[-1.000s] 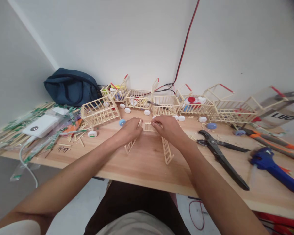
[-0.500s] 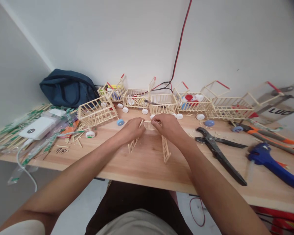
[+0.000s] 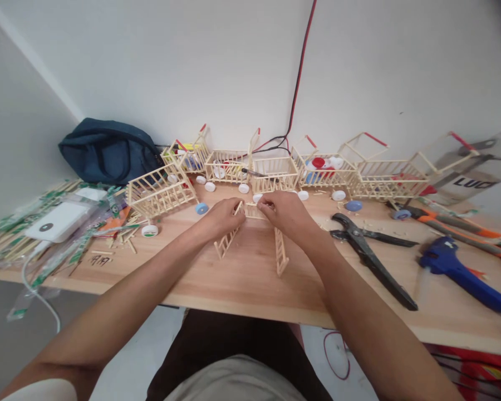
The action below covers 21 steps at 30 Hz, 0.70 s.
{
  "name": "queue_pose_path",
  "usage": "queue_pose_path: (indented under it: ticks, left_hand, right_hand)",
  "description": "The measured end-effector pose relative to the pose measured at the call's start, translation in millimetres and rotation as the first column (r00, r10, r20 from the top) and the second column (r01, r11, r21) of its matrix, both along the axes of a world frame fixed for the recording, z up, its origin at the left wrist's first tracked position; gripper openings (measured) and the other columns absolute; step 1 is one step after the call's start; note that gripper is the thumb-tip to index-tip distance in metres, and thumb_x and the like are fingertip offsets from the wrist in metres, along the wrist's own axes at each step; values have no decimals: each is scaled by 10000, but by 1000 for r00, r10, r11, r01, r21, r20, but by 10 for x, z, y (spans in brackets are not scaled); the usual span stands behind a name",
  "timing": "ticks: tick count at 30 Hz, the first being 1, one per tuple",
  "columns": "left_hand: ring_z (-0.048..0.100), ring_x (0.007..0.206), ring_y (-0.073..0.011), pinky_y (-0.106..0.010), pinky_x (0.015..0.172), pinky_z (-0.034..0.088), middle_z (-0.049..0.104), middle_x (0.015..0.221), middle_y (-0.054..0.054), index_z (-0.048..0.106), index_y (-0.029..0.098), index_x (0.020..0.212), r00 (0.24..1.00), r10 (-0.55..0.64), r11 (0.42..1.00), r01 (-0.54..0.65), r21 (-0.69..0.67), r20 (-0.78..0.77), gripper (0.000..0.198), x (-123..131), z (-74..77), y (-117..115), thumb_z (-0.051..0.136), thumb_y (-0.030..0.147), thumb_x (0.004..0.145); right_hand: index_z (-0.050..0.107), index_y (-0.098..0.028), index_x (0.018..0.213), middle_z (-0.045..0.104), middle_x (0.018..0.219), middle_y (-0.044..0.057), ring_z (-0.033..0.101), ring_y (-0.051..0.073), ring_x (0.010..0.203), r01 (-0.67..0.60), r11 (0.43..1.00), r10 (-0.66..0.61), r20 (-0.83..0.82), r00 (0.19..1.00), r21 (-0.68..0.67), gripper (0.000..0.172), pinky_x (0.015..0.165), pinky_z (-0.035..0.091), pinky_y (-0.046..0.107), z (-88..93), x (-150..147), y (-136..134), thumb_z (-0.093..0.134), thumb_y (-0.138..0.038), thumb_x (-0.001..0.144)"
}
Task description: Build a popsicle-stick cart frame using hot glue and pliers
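Between my hands, a small slatted frame of thin wooden sticks (image 3: 281, 252) stands on the table, with two ladder-like sides reaching toward me and a short slatted piece across the back. My left hand (image 3: 229, 216) is closed on its left back corner. At the opposite back corner, my right hand (image 3: 280, 210) pinches the frame with thumb and fingers. Both palms hide the joints where the sides meet the back piece. Just behind stands a row of miniature stick shopping carts, among them a cart with white wheels (image 3: 275, 174).
To the right lie black cutters (image 3: 369, 262), a blue glue gun (image 3: 463, 273) and orange-handled pliers (image 3: 463, 228). Bundled sticks (image 3: 8, 239), a white power bank (image 3: 55, 221) and a tilted cart (image 3: 162, 192) occupy the left. A dark blue bag (image 3: 108, 151) rests against the wall.
The view has shifted slightly, so the things on the table appear a little further left. Both hands keep their hold on the stick frame, which looks nearly unmoved.
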State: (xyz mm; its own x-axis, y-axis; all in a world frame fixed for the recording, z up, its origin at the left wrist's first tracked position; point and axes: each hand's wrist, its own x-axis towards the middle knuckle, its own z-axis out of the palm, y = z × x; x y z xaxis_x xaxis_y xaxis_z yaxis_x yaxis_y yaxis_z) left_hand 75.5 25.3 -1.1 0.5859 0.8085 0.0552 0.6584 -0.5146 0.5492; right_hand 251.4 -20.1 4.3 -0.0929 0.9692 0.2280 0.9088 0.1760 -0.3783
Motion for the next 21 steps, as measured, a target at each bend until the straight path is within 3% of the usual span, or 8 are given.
queue_pose_path:
  ticks: [6,13,21]
  left_hand:
    - [596,794,-200,-267,697,450,666,831,-41,654,127,906,999,-14,997,18,-72,48,271,-61,69,-59,483,204,711]
    - [491,620,-133,-209,539,371,526,639,12,605,133,780,975,-22,967,77,-243,221,218,-112,0,-40,488,314,753]
    - [501,703,-152,-222,579,384,578,732,-11,659,118,894,986,-26,987,52,-154,167,329,-56,-7,-42,429,339,813]
  right_hand:
    - [709,-174,831,723,877,74,613,190,844,23,1000,-23,-12,1000,-15,187,744,383,275,6,6,-11,526,-207,846]
    - [710,-172,839,721,884,76,609,187,846,30,999,-31,-21,999,-20,188,753,381,274,0,4,-12,527,-209,850]
    - [696,-170,798,716,846,72,605,185,823,8,1000,-8,-15,1000,-4,185,728,370,273,-13,21,-3,520,-205,845]
